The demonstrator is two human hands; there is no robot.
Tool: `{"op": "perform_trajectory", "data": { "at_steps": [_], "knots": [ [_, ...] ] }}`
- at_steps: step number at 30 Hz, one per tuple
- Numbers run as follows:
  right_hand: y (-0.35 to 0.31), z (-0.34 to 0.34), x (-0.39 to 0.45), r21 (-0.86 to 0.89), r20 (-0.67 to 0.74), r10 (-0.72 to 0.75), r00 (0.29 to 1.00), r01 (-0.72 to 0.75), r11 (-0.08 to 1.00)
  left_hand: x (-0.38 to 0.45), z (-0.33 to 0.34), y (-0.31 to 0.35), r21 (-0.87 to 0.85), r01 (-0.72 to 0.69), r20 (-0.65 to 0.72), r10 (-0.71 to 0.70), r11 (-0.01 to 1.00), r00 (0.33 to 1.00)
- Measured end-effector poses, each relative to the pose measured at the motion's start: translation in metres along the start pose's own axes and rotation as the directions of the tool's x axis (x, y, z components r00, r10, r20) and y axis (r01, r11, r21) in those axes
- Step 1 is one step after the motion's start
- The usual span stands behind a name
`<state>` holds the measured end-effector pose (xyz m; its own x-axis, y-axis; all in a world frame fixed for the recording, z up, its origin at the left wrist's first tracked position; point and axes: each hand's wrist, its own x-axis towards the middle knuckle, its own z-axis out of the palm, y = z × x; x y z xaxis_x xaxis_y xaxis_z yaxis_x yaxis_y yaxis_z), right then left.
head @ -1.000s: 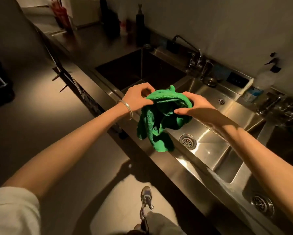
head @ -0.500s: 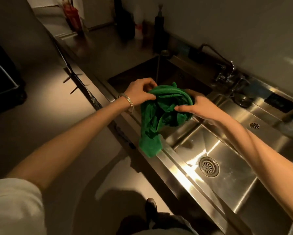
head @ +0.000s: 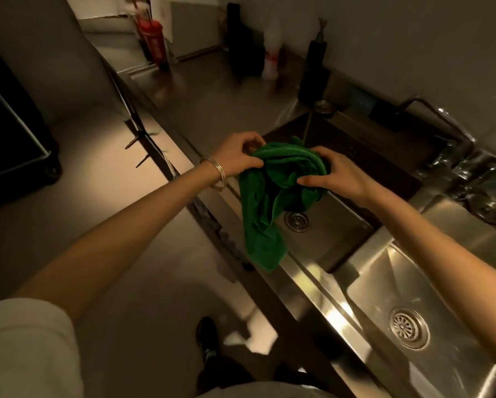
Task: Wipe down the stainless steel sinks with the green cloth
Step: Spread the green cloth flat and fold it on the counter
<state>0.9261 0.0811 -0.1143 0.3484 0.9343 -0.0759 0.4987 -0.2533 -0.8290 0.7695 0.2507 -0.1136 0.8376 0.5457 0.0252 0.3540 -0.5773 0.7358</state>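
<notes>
A green cloth hangs bunched in the air above the near edge of the left stainless steel sink. My left hand, with a bangle on its wrist, pinches the cloth's top left edge. My right hand grips the bunched top right part, thumb towards me. The cloth's lower end dangles over the sink's front rim. A second steel sink with a round drain lies to the right, under my right forearm.
A tap stands behind the sinks at the right. On the steel counter at the back stand a red bottle, a white bottle and a dark pump bottle. The floor and my shoe lie below left.
The view has swung left, so the left sink now lies under the cloth. Both hands keep hold of the cloth, and the right hand has bunched it closer to the left.
</notes>
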Motion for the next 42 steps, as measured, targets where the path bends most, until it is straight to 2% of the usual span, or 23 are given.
{"op": "perform_trajectory", "data": {
  "at_steps": [8, 14, 23, 30, 33, 35, 39, 42],
  "knots": [
    [-0.044, 0.058, 0.093, 0.059, -0.085, 0.031, 0.996, -0.027, 0.998, 0.054, -0.091, -0.075, 0.038, -0.025, 0.089, 0.022, 0.999, 0.996],
    [-0.061, 0.084, 0.146, 0.121, -0.150, 0.062, 0.987, -0.044, 0.992, 0.094, -0.136, -0.114, 0.068, -0.038, 0.134, 0.028, 0.997, 0.991],
    [-0.053, 0.092, 0.239, 0.102, -0.137, 0.087, 0.987, -0.073, 0.992, 0.172, -0.168, -0.172, 0.128, -0.049, 0.220, 0.020, 0.991, 0.975],
    [-0.043, 0.071, 0.335, 0.080, -0.162, 0.149, 0.976, -0.137, 0.987, 0.268, -0.197, -0.193, 0.244, -0.077, 0.326, -0.006, 0.967, 0.945],
    [-0.041, 0.060, 0.371, 0.000, -0.179, 0.181, 0.967, -0.184, 0.983, 0.310, -0.207, -0.200, 0.286, -0.094, 0.335, -0.007, 0.954, 0.942],
    [-0.040, 0.052, 0.392, -0.077, -0.231, 0.172, 0.958, -0.194, 0.978, 0.333, -0.211, -0.202, 0.317, -0.128, 0.321, 0.020, 0.940, 0.947],
    [-0.039, 0.042, 0.427, -0.224, -0.480, 0.022, 0.877, -0.147, 0.963, 0.378, -0.219, -0.207, 0.362, -0.218, 0.185, 0.159, 0.906, 0.970],
    [-0.038, 0.037, 0.449, -0.232, -0.519, 0.041, 0.854, -0.187, 0.955, 0.415, -0.224, -0.215, 0.443, -0.316, 0.164, 0.271, 0.839, 0.949]
  ]
}}
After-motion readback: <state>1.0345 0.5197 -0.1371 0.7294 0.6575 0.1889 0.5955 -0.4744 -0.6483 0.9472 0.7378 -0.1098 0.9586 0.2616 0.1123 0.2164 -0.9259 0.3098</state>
